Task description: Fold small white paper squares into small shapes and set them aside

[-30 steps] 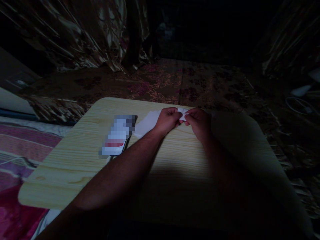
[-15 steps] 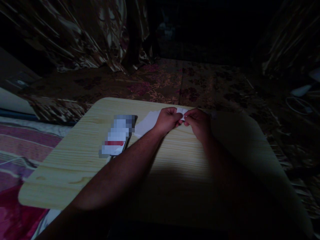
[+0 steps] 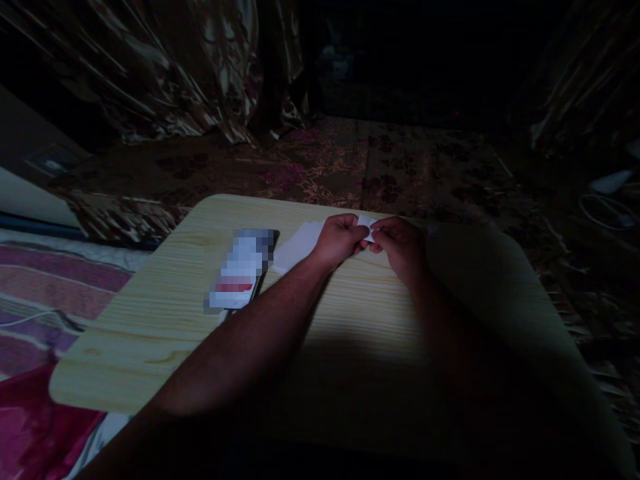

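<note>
Between both hands is a small piece of white paper (image 3: 365,221) with crease lines on it, held just above the far part of the table. My left hand (image 3: 341,239) pinches its left side, the thumb lying across the front. On the right side, my right hand (image 3: 399,243) grips the same paper with thumb and fingers closed. Several white sheets (image 3: 300,247) lie fanned on the table, partly hidden behind my left hand and wrist. The fingertips behind the paper are mostly out of sight.
A phone (image 3: 240,270) with a blurred-out screen lies left of the sheets on the pale wooden table (image 3: 150,300). Beyond the far edge is a dark patterned cover (image 3: 320,167). Striped bedding (image 3: 45,280) is at the left. A white cable (image 3: 603,208) shows at the far right.
The camera view has shifted slightly, so the scene sits a little further right. Both hands keep hold of the paper in nearly the same pose.
</note>
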`<state>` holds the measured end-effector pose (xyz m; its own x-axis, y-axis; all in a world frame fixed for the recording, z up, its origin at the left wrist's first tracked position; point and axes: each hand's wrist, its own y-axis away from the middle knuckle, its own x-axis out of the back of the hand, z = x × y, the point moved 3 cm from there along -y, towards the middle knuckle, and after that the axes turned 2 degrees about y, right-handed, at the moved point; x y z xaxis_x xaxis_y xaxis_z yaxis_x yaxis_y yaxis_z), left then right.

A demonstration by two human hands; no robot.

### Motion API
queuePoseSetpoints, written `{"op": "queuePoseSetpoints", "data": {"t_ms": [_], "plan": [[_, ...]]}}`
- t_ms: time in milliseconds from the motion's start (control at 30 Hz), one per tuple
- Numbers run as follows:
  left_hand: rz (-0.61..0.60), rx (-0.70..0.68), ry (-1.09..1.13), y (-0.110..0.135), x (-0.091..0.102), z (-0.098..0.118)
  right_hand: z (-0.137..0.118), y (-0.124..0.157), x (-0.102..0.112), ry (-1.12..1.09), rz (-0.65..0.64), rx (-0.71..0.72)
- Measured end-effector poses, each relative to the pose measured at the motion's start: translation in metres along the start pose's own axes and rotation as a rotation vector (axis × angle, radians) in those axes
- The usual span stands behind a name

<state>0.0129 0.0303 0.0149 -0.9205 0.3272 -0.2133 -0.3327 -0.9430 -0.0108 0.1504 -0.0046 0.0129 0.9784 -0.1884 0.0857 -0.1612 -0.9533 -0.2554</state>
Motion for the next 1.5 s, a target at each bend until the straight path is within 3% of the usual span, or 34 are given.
{"op": "queuePoseSetpoints", "data": {"t_ms": [400,667,867,1167,1500], "plan": [[0.001,-0.002,-0.042,0.001,-0.002,-0.001,0.006,-0.002,-0.001,0.052,0.111,-0.036],[0.010,-0.007,0.001,0.000,-0.001,0.001,0.001,0.001,0.000,-0.027,0.027,-0.008],[0.009,-0.009,0.033,0.001,-0.001,0.004,0.001,0.001,0.000,-0.073,-0.007,-0.085],[0.001,0.007,0.031,0.002,0.000,0.002,-0.004,0.002,-0.001,-0.107,-0.002,-0.145],[-0.001,-0.018,0.020,0.001,-0.002,0.004,-0.005,0.002,-0.001,-0.151,-0.012,-0.119]]}}
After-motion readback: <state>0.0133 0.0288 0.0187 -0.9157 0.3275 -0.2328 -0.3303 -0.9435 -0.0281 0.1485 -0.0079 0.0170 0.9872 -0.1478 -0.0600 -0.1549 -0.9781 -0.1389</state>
